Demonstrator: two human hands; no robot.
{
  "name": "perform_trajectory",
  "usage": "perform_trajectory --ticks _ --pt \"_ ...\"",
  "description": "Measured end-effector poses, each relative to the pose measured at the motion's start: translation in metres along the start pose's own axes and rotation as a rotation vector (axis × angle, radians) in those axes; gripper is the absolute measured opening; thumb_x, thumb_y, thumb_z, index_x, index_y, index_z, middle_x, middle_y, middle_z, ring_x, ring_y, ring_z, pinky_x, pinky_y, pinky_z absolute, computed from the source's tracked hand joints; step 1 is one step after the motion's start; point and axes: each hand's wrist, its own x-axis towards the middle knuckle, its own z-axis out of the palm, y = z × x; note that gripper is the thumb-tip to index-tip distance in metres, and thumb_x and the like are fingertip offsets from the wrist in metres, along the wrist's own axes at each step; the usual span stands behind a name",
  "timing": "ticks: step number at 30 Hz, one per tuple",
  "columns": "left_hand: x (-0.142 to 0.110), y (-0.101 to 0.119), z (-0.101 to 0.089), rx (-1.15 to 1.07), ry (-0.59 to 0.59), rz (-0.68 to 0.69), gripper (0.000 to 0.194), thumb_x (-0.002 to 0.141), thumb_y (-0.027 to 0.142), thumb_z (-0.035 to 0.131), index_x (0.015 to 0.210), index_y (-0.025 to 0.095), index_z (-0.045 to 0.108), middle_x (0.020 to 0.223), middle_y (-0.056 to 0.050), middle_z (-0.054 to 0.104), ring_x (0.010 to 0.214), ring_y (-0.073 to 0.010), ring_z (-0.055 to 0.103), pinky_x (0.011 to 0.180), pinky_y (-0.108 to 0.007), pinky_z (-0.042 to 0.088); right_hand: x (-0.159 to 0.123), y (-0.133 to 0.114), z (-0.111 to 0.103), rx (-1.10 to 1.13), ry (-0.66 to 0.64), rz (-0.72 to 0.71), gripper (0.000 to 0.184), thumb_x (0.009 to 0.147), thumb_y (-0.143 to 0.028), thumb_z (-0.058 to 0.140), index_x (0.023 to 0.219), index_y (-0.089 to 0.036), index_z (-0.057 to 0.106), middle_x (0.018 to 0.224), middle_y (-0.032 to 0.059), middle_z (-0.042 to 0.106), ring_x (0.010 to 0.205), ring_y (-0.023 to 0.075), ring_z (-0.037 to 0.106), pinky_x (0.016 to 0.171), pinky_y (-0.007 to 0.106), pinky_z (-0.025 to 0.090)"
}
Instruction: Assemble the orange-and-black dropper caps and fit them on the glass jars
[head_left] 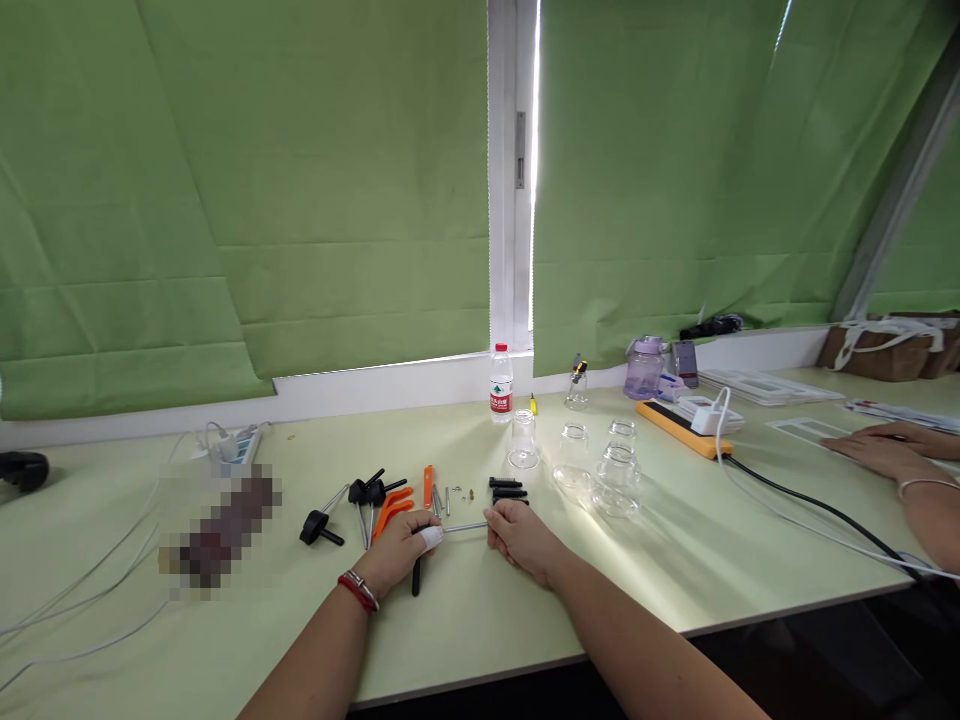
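A thin metal rod (466,527) runs between my two hands, low over the table. My left hand (409,545) is closed around its left end, and a black handle (416,577) juts out below the palm. White tape wraps the left thumb. At the other end, my right hand (517,535) pinches the rod. Left of my hands lie black crank pieces with metal shafts (320,527) and curved orange parts (391,510). A straight orange piece (428,487), small metal bits (471,494) and ribbed black parts (507,489) lie just beyond my hands.
Several clear glass jars (523,440) stand at the right, behind a water bottle (501,385) at the back. An orange-black power strip (679,428) trails cables rightward. Another person's hands (885,450) rest at far right. A blurred item (225,530) lies left near white cables.
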Motion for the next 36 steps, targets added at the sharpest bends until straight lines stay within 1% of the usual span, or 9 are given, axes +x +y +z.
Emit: perform_trajectory --ticks 3,9,14,19,22,26,28,31,36 --pt "0.0 0.0 0.0 -0.002 -0.001 -0.003 0.019 0.074 0.034 0.05 0.067 0.018 0.056 0.062 0.002 0.05 0.06 -0.0132 0.043 0.059 -0.025 0.035 0.001 0.002 0.001 -0.024 -0.001 -0.011 0.035 0.088 -0.044 0.041 0.065 -0.018 0.047 0.045 -0.0047 0.042 0.036 0.0049 0.03 0.037 0.019 0.024" --pt "0.002 -0.003 0.001 0.009 -0.003 0.007 0.02 0.075 0.035 0.05 0.067 0.018 0.057 0.062 0.002 0.05 0.059 -0.013 0.043 0.058 -0.025 0.035 0.005 0.005 0.003 -0.029 0.035 -0.014 0.036 0.087 -0.047 0.04 0.067 -0.018 0.044 0.055 -0.0004 0.052 0.039 0.0054 0.035 0.037 0.019 0.026" --pt "0.003 -0.005 0.001 0.005 -0.005 0.015 0.02 0.075 0.035 0.05 0.067 0.017 0.057 0.062 0.002 0.05 0.059 -0.013 0.043 0.058 -0.025 0.035 0.006 0.006 0.003 -0.045 0.031 -0.013 0.039 0.087 -0.051 0.04 0.066 -0.018 0.045 0.053 -0.001 0.051 0.039 0.0053 0.035 0.038 0.019 0.027" --pt "0.001 -0.002 0.0 0.0 -0.003 0.006 0.021 0.075 0.036 0.05 0.068 0.018 0.056 0.063 0.002 0.051 0.06 -0.0135 0.044 0.06 -0.025 0.036 0.006 0.004 0.002 -0.019 0.023 0.001 0.043 0.086 -0.054 0.038 0.066 -0.017 0.047 0.052 -0.0012 0.051 0.037 0.005 0.034 0.037 0.02 0.026" --pt "0.0 0.001 0.0 -0.014 0.011 -0.016 0.021 0.074 0.036 0.05 0.068 0.018 0.057 0.064 0.001 0.052 0.063 -0.0142 0.046 0.062 -0.025 0.037 0.004 0.0 0.001 0.061 0.008 0.036 0.038 0.086 -0.053 0.038 0.073 -0.018 0.048 0.057 -0.0011 0.054 0.038 0.0052 0.037 0.036 0.019 0.027" --pt "0.0 0.001 0.0 -0.023 0.022 -0.032 0.021 0.074 0.036 0.051 0.068 0.018 0.058 0.065 0.001 0.052 0.063 -0.0149 0.047 0.062 -0.026 0.037 0.001 -0.004 -0.003 0.141 -0.053 0.015 0.025 0.081 -0.044 0.05 0.082 -0.019 0.047 0.062 -0.0021 0.056 0.04 0.0051 0.04 0.036 0.017 0.027" --pt "0.0 0.0 0.0 -0.015 0.022 -0.028 0.02 0.074 0.036 0.051 0.067 0.018 0.058 0.064 0.001 0.053 0.063 -0.0149 0.046 0.062 -0.026 0.037 0.0 -0.004 -0.004 0.145 -0.077 -0.004 0.022 0.078 -0.039 0.055 0.081 -0.019 0.045 0.063 -0.0025 0.057 0.04 0.0045 0.039 0.036 0.017 0.026" --pt "0.001 0.0 0.0 -0.006 0.015 -0.016 0.021 0.075 0.036 0.049 0.066 0.018 0.057 0.064 0.001 0.053 0.063 -0.0148 0.046 0.062 -0.026 0.037 -0.001 -0.003 -0.005 0.136 -0.083 -0.013 0.019 0.077 -0.035 0.055 0.078 -0.019 0.045 0.063 -0.0027 0.057 0.04 0.0043 0.038 0.036 0.017 0.026" --pt "0.001 -0.003 0.0 0.009 0.013 -0.004 0.021 0.075 0.036 0.049 0.067 0.018 0.057 0.064 0.001 0.053 0.063 -0.0149 0.046 0.062 -0.026 0.037 -0.004 -0.008 -0.003 0.105 -0.067 0.012 0.02 0.081 -0.036 0.051 0.072 -0.019 0.044 0.056 -0.004 0.053 0.037 0.004 0.035 0.036 0.018 0.025"
